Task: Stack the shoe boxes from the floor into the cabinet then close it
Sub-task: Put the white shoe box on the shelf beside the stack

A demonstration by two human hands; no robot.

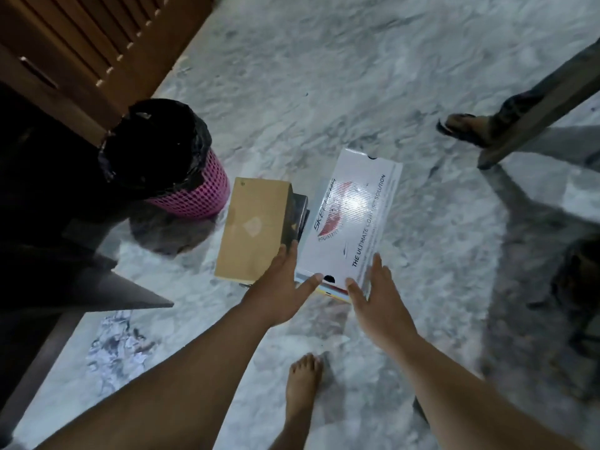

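Note:
Two stacks of shoe boxes stand on the marble floor in the head view. A white shoe box with printed lettering tops the right stack. A plain brown shoe box tops the left stack, with a dark box showing beneath it. My left hand hovers open between the two stacks, fingers spread near the white box's near left corner. At the same box's near right corner is my right hand, open and holding nothing. The dark cabinet is at the left, its inside hidden in shadow.
A pink mesh bin lined with a black bag stands left of the boxes. A wooden slatted door is at the top left. Another person's sandalled foot is at the upper right. My bare foot is below the boxes.

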